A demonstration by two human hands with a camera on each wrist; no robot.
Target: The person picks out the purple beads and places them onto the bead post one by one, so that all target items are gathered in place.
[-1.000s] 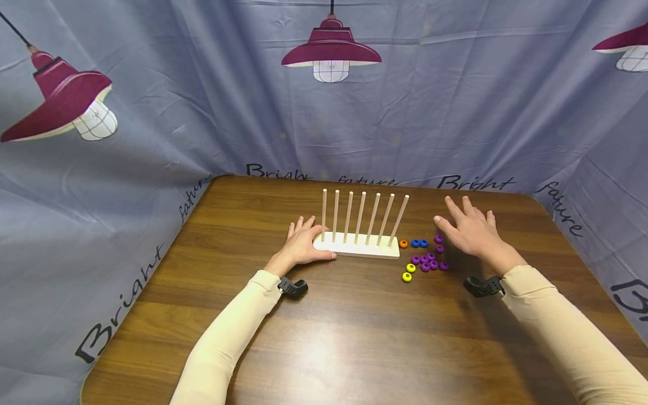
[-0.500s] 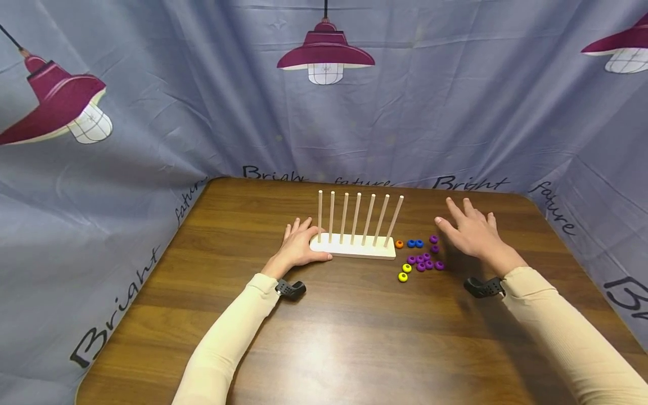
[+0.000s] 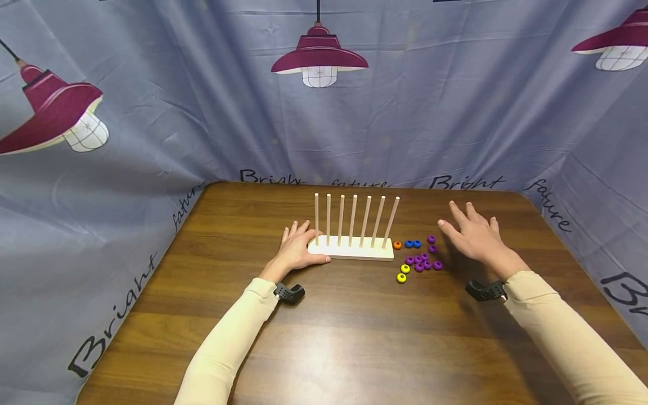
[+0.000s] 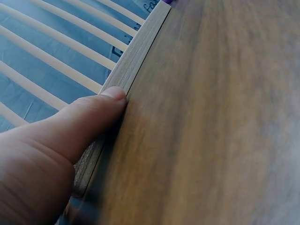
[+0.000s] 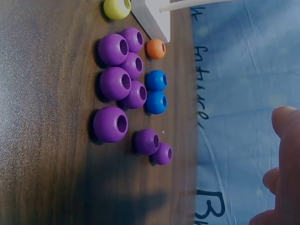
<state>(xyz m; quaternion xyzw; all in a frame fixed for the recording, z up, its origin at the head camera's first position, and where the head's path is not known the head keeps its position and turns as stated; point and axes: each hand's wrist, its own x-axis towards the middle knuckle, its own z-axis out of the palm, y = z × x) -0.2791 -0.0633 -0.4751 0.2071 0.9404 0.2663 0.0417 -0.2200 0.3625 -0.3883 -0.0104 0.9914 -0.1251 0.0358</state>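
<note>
A pale wooden peg board stands on the table, with several bare upright rods rising from its long base. My left hand grips its left end, the thumb along the front edge and the other fingers behind. In the left wrist view the thumb presses on the side of the base. Over the table to the right, my right hand hovers with fingers spread and holds nothing. Between it and the board lie several purple beads, two blue beads, an orange bead and two yellow beads.
The brown wooden table has a grey-blue curtain with printed lamps and lettering behind it and at both sides. Each wrist wears a black strap with a camera, such as the left strap.
The head view has shifted slightly, so the board and beads appear farther left. My right hand has drifted a little to the right of the beads. My left hand keeps its grip.
</note>
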